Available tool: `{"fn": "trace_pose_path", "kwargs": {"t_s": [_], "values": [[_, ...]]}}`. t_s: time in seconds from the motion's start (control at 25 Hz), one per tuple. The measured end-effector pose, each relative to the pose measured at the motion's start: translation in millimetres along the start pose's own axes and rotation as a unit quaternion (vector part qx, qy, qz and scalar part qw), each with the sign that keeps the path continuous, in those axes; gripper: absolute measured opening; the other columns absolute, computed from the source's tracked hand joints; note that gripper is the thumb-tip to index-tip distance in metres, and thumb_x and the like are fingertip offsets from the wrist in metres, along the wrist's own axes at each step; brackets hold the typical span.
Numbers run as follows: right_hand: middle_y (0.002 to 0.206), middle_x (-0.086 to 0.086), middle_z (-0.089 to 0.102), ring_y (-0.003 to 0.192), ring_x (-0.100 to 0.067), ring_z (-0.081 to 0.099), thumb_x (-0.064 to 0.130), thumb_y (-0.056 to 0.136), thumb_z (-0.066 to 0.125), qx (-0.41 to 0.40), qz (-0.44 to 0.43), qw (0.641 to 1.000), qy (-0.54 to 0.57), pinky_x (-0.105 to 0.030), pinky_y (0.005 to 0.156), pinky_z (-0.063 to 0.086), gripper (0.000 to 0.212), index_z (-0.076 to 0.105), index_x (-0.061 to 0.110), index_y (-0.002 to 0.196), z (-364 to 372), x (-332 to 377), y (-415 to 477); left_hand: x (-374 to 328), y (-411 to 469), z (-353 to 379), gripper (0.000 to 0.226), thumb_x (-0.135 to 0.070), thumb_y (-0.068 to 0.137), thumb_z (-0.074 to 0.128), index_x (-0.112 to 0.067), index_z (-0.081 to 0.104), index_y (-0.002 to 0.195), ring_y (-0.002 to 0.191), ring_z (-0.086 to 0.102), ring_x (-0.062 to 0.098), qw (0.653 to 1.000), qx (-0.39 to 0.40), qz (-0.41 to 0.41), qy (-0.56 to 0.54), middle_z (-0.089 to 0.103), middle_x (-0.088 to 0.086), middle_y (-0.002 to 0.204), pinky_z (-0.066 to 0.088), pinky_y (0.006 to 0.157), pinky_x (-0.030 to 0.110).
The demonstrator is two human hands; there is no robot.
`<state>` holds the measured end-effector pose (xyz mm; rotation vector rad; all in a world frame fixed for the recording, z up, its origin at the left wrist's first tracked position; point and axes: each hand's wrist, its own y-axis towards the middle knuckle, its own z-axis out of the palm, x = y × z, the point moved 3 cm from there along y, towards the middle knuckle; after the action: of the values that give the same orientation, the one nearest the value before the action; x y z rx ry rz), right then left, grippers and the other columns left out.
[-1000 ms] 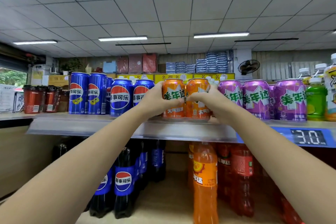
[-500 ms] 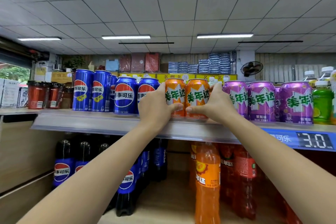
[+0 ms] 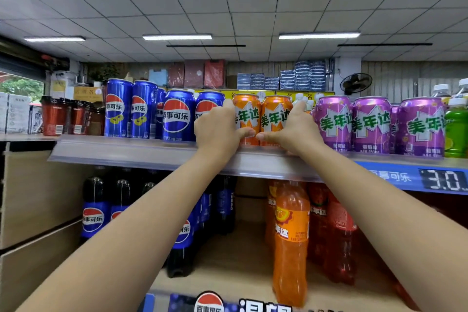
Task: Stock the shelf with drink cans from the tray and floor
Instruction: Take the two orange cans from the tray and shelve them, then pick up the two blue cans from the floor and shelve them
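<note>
Two orange cans stand upright side by side at the front edge of the upper shelf [image 3: 141,153], both printed with green 美年达 lettering. The left hand [image 3: 217,132] is wrapped around the left orange can [image 3: 247,116], thumb across its front, and the right hand [image 3: 291,132] grips the right orange can [image 3: 274,119] the same way; the two thumbs almost meet between the cans. Just left of them stand blue Pepsi cans [image 3: 177,115] marked 百事可乐, with taller slim blue cans [image 3: 117,109] further toward the shelf's left end. To the right, purple cans [image 3: 371,125] carry 美年达 and 葡萄味. A blue strip on the shelf's front edge reads 百事可乐 beside a price display [image 3: 443,180] showing 3.0. On the lower shelf [image 3: 228,273] stand Pepsi bottles [image 3: 93,210] with dark drink and an orange soda bottle [image 3: 291,238].
</note>
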<state>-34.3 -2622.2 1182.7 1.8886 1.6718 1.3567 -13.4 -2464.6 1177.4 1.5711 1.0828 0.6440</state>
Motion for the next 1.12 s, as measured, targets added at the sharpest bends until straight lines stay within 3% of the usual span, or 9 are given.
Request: {"fn": "trace_pose_path", "kwargs": {"t_s": [0.16, 0.32, 0.44, 0.56, 0.68, 0.8, 0.88, 1.0, 1.12], "values": [[0.126, -0.019, 0.055, 0.115, -0.036, 0.053, 0.053, 0.069, 0.077, -0.02, -0.008, 1.0, -0.001, -0.046, 0.085, 0.051, 0.097, 0.027, 0.003, 0.135, -4.8, 1.3, -9.4, -3.0, -13.3, -6.5, 0.042, -0.048, 0.083, 0.064, -0.013, 0.057, 0.104, 0.083, 0.065, 0.021, 0.996, 0.039, 0.039, -0.076, 0.068, 0.004, 0.096, 0.048, 0.062, 0.032], [0.105, -0.017, 0.06, 0.1, -0.032, 0.054, 0.037, 0.088, 0.056, -0.173, -0.155, 0.966, -0.119, -0.038, 0.074, 0.042, 0.038, 0.054, 0.003, 0.105, -25.7, 16.6, -52.9, -3.0, -53.0, -37.2, 0.02, -0.022, 0.088, 0.059, -0.013, 0.064, 0.105, 0.084, 0.062, 0.013, 0.968, 0.017, 0.153, -0.201, 0.067, 0.001, 0.101, 0.054, 0.069, 0.037], [0.084, -0.015, 0.063, 0.079, -0.031, 0.057, 0.024, 0.087, 0.051, -0.218, -0.216, 0.94, -0.146, -0.036, 0.066, 0.038, 0.022, 0.06, 0.004, 0.09, -32.8, 16.4, -115.4, 9.0, -101.9, -57.4, 0.019, -0.019, 0.087, 0.054, -0.012, 0.065, 0.101, 0.077, 0.061, 0.01, 0.943, 0.019, 0.173, -0.284, 0.067, -0.001, 0.093, 0.054, 0.065, 0.031], [0.074, -0.014, 0.063, 0.07, -0.034, 0.058, 0.022, 0.085, 0.05, -0.146, -0.173, 0.959, -0.167, -0.041, 0.065, 0.042, 0.021, 0.061, 0.004, 0.085, -10.1, -8.3, -204.0, 24.4, -176.2, -56.4, 0.017, -0.022, 0.086, 0.053, -0.018, 0.065, 0.097, 0.073, 0.058, 0.005, 0.926, 0.096, 0.165, -0.325, 0.064, -0.01, 0.088, 0.05, 0.066, 0.026], [0.074, -0.013, 0.061, 0.069, -0.035, 0.058, 0.018, 0.087, 0.052, 0.031, -0.065, 0.982, -0.176, -0.033, 0.056, 0.033, 0.017, 0.058, 0.003, 0.083, 21.4, -52.9, -313.4, 27.0, -273.5, -42.1, 0.012, -0.02, 0.086, 0.057, -0.017, 0.067, 0.092, 0.071, 0.057, 0.006, 0.89, 0.257, 0.131, -0.353, 0.065, -0.008, 0.081, 0.051, 0.068, 0.029], [0.088, -0.013, 0.064, 0.083, -0.033, 0.06, 0.018, 0.088, 0.055, 0.199, 0.121, 0.964, -0.128, -0.034, 0.059, 0.038, 0.016, 0.058, 0.006, 0.1, 41.5, -105.6, -460.4, 19.2, -408.6, -35.1, 0.011, -0.017, 0.085, 0.06, -0.017, 0.068, 0.093, 0.076, 0.063, 0.018, 0.805, 0.461, 0.093, -0.361, 0.066, -0.004, 0.08, 0.052, 0.071, 0.032], [0.094, -0.015, 0.064, 0.089, -0.035, 0.06, 0.018, 0.089, 0.054, 0.261, 0.266, 0.921, -0.114, -0.038, 0.065, 0.044, 0.017, 0.058, 0.008, 0.101, 41.8, -130.7, -564.3, 9.8, -505.3, -45.1, 0.014, -0.018, 0.086, 0.057, -0.016, 0.068, 0.095, 0.082, 0.065, 0.027, 0.751, 0.567, 0.089, -0.326, 0.071, 0.005, 0.088, 0.053, 0.072, 0.038], [0.101, -0.017, 0.068, 0.096, -0.036, 0.062, 0.012, 0.087, 0.055, 0.288, 0.476, 0.825, -0.101, -0.036, 0.071, 0.043, 0.02, 0.062, 0.006, 0.104, 24.9, -141.5, -724.8, 2.7, -658.6, -93.7, 0.022, -0.017, 0.093, 0.049, -0.007, 0.066, 0.104, 0.098, 0.064, 0.033, 0.587, 0.763, 0.052, -0.265, 0.069, 0.018, 0.104, 0.053, 0.075, 0.029], [0.104, -0.014, 0.069, 0.096, -0.031, 0.063, 0.01, 0.087, 0.053, 0.286, 0.637, 0.711, -0.079, -0.031, 0.07, 0.042, 0.026, 0.063, 0.008, 0.111, -12.2, -132.0, -860.8, 7.0, -762.8, -153.4, 0.023, -0.02, 0.093, 0.051, -0.009, 0.066, 0.106, 0.1, 0.064, 0.029, 0.446, 0.86, 0.098, -0.23, 0.069, 0.012, 0.108, 0.053, 0.083, 0.028]]}}
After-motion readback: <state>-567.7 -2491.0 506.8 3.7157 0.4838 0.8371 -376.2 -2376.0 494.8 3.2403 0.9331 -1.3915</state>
